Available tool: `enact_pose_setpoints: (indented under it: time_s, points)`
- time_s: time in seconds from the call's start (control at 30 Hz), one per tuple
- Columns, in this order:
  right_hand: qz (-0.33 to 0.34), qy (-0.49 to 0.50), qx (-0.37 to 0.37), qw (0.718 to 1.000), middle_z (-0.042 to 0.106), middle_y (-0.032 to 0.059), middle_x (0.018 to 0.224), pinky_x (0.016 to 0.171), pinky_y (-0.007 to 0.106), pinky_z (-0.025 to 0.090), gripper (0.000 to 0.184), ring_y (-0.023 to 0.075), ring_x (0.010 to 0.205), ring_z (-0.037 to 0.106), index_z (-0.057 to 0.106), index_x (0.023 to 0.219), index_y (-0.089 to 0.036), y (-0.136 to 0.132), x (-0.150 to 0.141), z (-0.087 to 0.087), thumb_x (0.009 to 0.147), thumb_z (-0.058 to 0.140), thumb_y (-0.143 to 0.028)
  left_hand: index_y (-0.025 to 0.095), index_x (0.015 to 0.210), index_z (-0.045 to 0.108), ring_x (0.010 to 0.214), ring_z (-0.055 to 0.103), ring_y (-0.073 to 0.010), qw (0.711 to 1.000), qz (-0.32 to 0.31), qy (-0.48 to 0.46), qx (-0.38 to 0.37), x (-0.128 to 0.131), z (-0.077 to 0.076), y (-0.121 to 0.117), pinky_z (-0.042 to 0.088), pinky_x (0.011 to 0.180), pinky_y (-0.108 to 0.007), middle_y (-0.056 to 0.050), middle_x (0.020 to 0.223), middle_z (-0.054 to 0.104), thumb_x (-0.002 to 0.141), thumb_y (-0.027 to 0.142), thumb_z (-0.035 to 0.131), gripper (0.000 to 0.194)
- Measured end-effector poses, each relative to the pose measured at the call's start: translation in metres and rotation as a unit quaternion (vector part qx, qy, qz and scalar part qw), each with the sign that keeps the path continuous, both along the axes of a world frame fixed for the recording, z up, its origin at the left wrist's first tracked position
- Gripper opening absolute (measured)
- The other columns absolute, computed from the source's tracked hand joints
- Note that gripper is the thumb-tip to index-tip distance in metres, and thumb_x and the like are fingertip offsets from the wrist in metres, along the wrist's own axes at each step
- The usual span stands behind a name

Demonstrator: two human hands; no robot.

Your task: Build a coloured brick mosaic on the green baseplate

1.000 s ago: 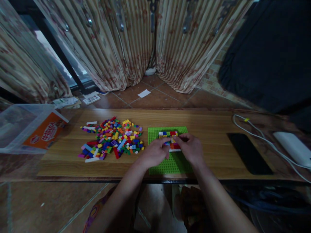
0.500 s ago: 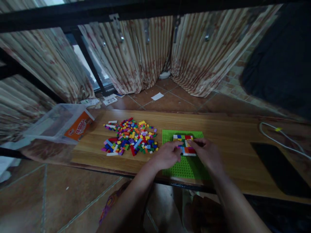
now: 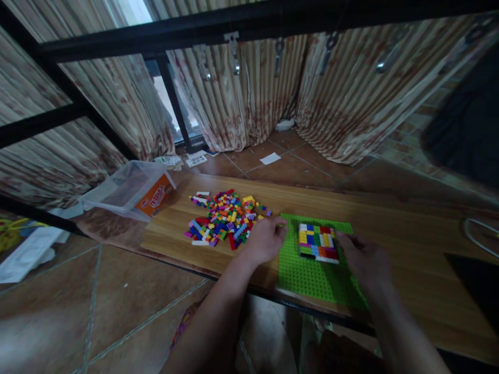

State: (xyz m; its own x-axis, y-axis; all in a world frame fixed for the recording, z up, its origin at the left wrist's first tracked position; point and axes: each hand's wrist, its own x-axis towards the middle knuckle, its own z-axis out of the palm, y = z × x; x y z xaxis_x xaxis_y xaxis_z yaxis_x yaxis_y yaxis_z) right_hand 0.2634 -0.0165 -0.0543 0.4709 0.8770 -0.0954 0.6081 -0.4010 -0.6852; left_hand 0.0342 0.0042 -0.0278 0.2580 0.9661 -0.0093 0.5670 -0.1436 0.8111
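Observation:
A flat block of colourful toy bricks (image 3: pixel 317 241) is set on the green studded baseplate (image 3: pixel 306 283), with a dark gap at its lower left edge. My left hand (image 3: pixel 267 240) hovers between the baseplate's left edge and the loose brick pile (image 3: pixel 224 215); its fingers are loosely bent and apart, and I see nothing in them. At the block's right side is my right hand (image 3: pixel 366 259), fingertips close to its upper right corner. Whether they touch it I cannot tell; no brick shows in that hand.
The wooden table (image 3: pixel 405 228) carries all of this. A clear plastic box (image 3: pixel 125 189) with an orange label stands at its left end. On the right lie a black flat device (image 3: pixel 473 280) and a white cable (image 3: pixel 477 236). Striped curtains (image 3: pixel 249 93) hang behind.
My left hand has left the brick block and moved left toward the pile. My right hand has drawn back to the block's right edge. The view has swung left.

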Motion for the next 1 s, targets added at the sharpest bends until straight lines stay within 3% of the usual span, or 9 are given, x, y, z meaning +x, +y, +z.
enact_pose_setpoints:
  time_s: [0.2, 0.37, 0.5, 0.6, 0.77, 1.0]
  points:
    - [-0.003, 0.003, 0.020, 1.000, 0.073, 0.0102, 0.073, 0.056, 0.035, 0.043, 0.046, 0.0272, 0.067, 0.066, 0.074, 0.082, -0.018, 0.001, 0.004, -0.006, 0.073, 0.056, -0.059, 0.020, 0.099, 0.069, 0.077, 0.064, -0.0187, 0.973, 0.169, 0.149, 0.047, -0.032, 0.006, 0.009, 0.045, 0.075, -0.027, -0.007, 0.085, 0.072, 0.089, 0.024, 0.045, 0.027]
    - [0.003, 0.004, 0.035, 0.999, 0.072, 0.0093, 0.069, 0.053, 0.033, 0.042, 0.041, 0.0249, 0.061, 0.064, 0.074, 0.077, -0.018, 0.001, 0.003, -0.004, 0.073, 0.057, -0.056, 0.021, 0.094, 0.070, 0.089, 0.066, -0.0239, 0.942, 0.236, 0.239, 0.024, -0.067, 0.009, 0.018, 0.046, 0.078, -0.030, -0.009, 0.091, 0.073, 0.085, 0.021, 0.045, 0.026]
    - [-0.003, 0.023, 0.045, 0.999, 0.072, 0.0089, 0.067, 0.053, 0.032, 0.042, 0.040, 0.0242, 0.060, 0.064, 0.074, 0.076, -0.018, 0.000, 0.000, -0.003, 0.071, 0.058, -0.054, 0.021, 0.093, 0.071, 0.090, 0.066, -0.0230, 0.929, 0.251, 0.272, 0.003, -0.094, 0.007, 0.023, 0.046, 0.078, -0.029, -0.008, 0.092, 0.073, 0.081, 0.020, 0.049, 0.025]
    - [0.004, 0.021, 0.054, 0.998, 0.072, 0.0094, 0.066, 0.052, 0.032, 0.042, 0.039, 0.0245, 0.060, 0.064, 0.074, 0.076, -0.018, 0.001, 0.000, -0.003, 0.071, 0.059, -0.053, 0.021, 0.088, 0.071, 0.087, 0.066, -0.0221, 0.928, 0.236, 0.287, -0.002, -0.101, 0.005, 0.023, 0.046, 0.076, -0.028, -0.007, 0.089, 0.073, 0.081, 0.026, 0.051, 0.021]
    - [-0.002, 0.033, 0.047, 0.998, 0.073, 0.0079, 0.070, 0.055, 0.032, 0.043, 0.038, 0.0238, 0.063, 0.065, 0.074, 0.077, -0.018, 0.001, -0.001, -0.004, 0.072, 0.060, -0.053, 0.020, 0.098, 0.070, 0.096, 0.065, -0.0271, 0.919, 0.218, 0.328, -0.002, -0.088, 0.004, 0.021, 0.047, 0.081, -0.033, -0.011, 0.098, 0.072, 0.079, 0.035, 0.056, 0.027]
    - [0.009, 0.051, 0.070, 0.996, 0.073, 0.0087, 0.073, 0.061, 0.032, 0.045, 0.041, 0.0236, 0.067, 0.066, 0.073, 0.081, -0.015, 0.002, 0.001, -0.008, 0.074, 0.058, -0.052, 0.018, 0.097, 0.069, 0.103, 0.064, -0.0295, 0.904, 0.215, 0.370, -0.007, -0.076, 0.006, 0.024, 0.048, 0.084, -0.035, -0.014, 0.103, 0.071, 0.081, 0.025, 0.051, 0.025]
